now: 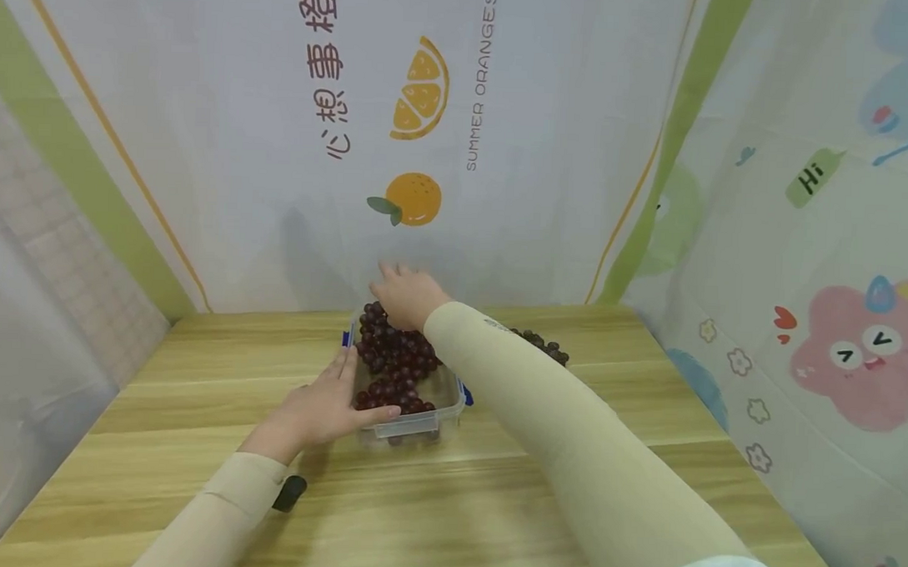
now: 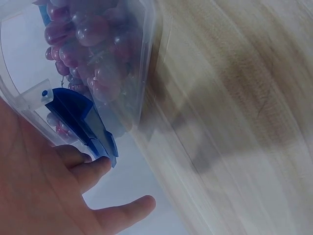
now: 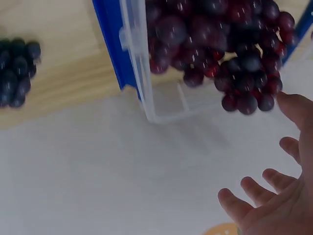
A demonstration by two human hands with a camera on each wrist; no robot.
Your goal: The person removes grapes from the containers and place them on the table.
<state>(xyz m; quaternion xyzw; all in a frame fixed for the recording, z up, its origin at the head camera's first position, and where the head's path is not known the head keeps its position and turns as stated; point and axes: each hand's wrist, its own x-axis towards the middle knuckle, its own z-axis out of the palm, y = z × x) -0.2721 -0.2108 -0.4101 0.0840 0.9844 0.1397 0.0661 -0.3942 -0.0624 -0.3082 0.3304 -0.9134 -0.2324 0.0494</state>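
The clear rectangular plastic box w/ blue side latches (image 1: 408, 399) sits mid-bench on the pale wood-grain bench (image 1: 193, 441), heaped w/ dark red grapes (image 1: 394, 361).

Left hand (image 1: 322, 408) lies flat vs. the box's near-left wall: fingers straight and relaxed, thumb along the front corner, nothing gripped. In the left wrist view a blue hinged latch (image 2: 80, 122) sits right at the fingertips, touching or nearly so.

Right hand (image 1: 404, 294) hovers over the far end of the pile, fingers spread and loose. Head view hides whether the fingertips touch fruit; the right wrist view shows the fingers (image 3: 254, 196) splayed w/ grapes (image 3: 230, 54) just beyond them and nothing pinched.

Handling, by my read: grapes are soft-skinned, smooth, prob. a bit slippery; they bruise or burst if squeezed, and single ones pull off the stem easily. Best taken by the stem or cupped from under, not pinched hard. Bunch looks moderately heavy. The box is stiff but thin and light, so it could slide on smooth wood; brace it at a wall or a corner.

Past the right forearm, beyond the box, a second bunch of darker blue-black grapes (image 1: 545, 345) lies loose on the bench, apart from both hands.
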